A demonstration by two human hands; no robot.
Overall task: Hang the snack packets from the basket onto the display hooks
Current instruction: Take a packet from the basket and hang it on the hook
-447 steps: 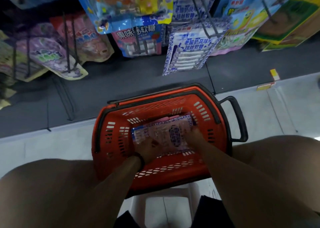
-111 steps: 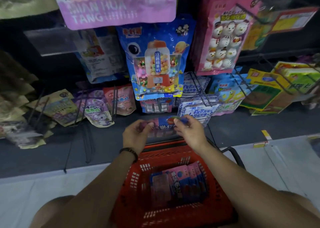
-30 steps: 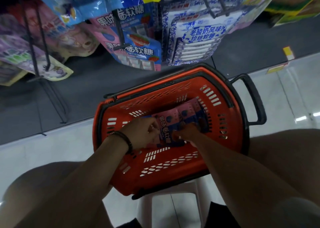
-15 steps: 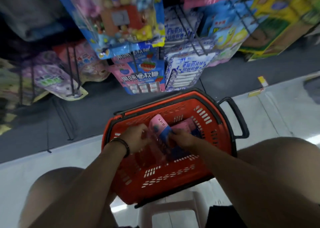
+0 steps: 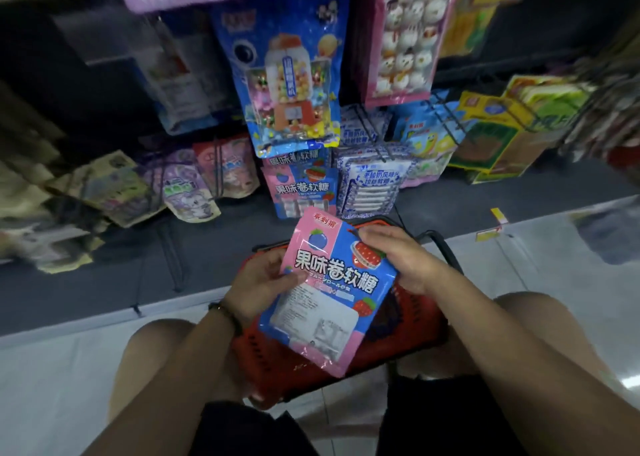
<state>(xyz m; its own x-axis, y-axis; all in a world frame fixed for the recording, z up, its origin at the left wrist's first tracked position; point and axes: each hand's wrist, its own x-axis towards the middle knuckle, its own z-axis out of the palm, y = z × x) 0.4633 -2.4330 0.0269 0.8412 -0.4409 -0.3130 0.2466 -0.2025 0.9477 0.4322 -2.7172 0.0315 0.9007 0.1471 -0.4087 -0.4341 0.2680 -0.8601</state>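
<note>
The packet (image 5: 329, 293) is pink and blue with white lettering and red strawberries, the basket (image 5: 273, 358) orange-red.

Two hands were in shot, the left hand (image 5: 263, 282) and the right hand (image 5: 398, 261), with just one pink-and-blue packet (image 5: 332, 293) between them. One red basket (image 5: 263, 358) was below. On the rack beyond, two matching packets (image 5: 301, 192) showed, one behind the other. There were two bunches of blue-and-white packets (image 5: 372, 185), stacked too tight to count. One gumball-machine packet (image 5: 291, 74), one pink snowman packet (image 5: 401, 40) and one dark wristband (image 5: 227, 313) completed the tally.
</note>
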